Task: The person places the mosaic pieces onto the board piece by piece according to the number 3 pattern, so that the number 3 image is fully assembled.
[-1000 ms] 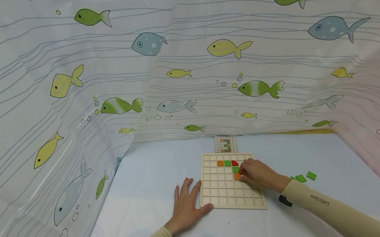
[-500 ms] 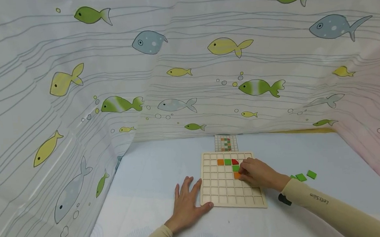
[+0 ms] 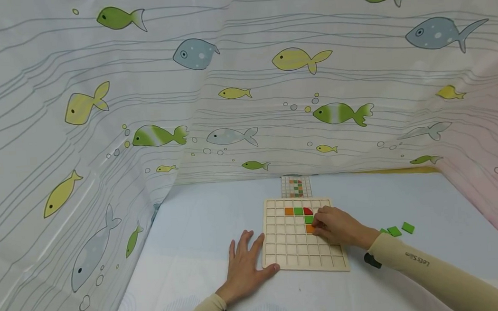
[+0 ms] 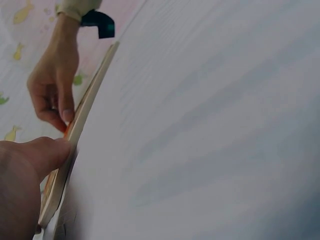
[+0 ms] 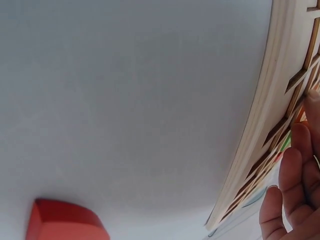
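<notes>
A square wooden grid board lies on the table. In its upper cells sit an orange tile, a green tile and a red quarter-round piece, with another green tile below the red one. My right hand pinches a second orange tile under that green one; its right part is hidden by the fingers. My left hand rests at the board's left side, fingers spread, the thumb touching the near left corner. The left wrist view shows this thumb against the board's edge.
Several loose green tiles lie right of the board, partly behind the right forearm. A patterned grid card lies beyond the board's far edge. A red block lies on the table in the right wrist view. Fish-print sheets surround the table.
The view has shifted very slightly. Both hands keep their places, the right one still at the orange tile.
</notes>
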Demonstrator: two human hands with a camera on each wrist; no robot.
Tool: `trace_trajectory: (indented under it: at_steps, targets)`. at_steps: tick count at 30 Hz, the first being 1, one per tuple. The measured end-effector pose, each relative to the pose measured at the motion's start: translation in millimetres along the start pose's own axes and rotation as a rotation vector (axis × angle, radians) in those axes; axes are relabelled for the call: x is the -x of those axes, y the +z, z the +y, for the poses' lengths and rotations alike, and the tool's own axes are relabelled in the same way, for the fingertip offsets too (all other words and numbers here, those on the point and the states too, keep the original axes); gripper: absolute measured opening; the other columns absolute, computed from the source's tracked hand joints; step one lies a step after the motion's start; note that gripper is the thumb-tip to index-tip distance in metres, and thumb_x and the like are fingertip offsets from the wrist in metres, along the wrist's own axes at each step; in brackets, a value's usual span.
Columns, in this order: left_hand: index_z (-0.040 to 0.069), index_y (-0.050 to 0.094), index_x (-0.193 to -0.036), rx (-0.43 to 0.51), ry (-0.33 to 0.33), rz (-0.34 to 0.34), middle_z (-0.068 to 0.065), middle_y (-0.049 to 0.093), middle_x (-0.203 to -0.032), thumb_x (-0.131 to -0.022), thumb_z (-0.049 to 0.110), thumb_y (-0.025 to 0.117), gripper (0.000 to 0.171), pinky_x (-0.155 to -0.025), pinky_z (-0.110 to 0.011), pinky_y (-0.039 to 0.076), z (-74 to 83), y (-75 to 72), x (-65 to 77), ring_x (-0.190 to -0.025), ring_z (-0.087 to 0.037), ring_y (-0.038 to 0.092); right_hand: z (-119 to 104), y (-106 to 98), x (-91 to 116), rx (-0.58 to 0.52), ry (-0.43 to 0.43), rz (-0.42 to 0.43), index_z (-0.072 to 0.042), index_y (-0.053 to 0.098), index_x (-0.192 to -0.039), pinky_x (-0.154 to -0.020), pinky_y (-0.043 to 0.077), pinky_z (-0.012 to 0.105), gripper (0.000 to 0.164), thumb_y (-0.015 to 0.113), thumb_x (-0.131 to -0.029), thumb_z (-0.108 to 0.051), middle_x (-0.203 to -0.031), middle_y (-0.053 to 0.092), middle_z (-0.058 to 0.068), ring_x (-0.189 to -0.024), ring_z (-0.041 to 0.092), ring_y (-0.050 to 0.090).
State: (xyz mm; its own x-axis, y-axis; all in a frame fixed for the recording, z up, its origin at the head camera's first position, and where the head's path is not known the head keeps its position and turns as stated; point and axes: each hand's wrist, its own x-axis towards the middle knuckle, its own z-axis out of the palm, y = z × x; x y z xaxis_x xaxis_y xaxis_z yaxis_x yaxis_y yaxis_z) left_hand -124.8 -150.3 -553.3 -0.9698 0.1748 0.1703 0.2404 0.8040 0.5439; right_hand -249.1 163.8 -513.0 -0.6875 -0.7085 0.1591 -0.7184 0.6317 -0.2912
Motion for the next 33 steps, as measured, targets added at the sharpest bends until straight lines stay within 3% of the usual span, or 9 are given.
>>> trace_trajectory:
  at_steps: [17,33]
  targets:
    - [0.010,0.051,-0.156,0.006,-0.003,0.000,-0.024,0.037,-0.161,-0.090,0.063,0.073,0.087,-0.125,-0.074,0.008,0.3,-0.1,-0.8,-0.158,-0.047,0.025,0.1,-1.1,-1.8,-0.084,0.027,-0.001,-0.014,0.081,-0.094,-0.067,0.050,0.024,0.008,0.083,-0.093,-0.022,-0.084,0.065,-0.012,-0.074,0.001,0.050]
    - [0.008,0.050,-0.157,0.017,-0.015,-0.017,-0.024,0.036,-0.161,-0.091,0.062,0.072,0.087,-0.125,-0.074,0.006,3.5,-4.1,0.1,-0.158,-0.047,0.023,-0.9,0.5,-0.6,-0.023,-0.039,0.083,-0.013,0.087,-0.093,-0.068,0.052,0.026,0.012,0.089,-0.087,-0.023,-0.079,0.072,-0.010,-0.072,0.002,0.056]
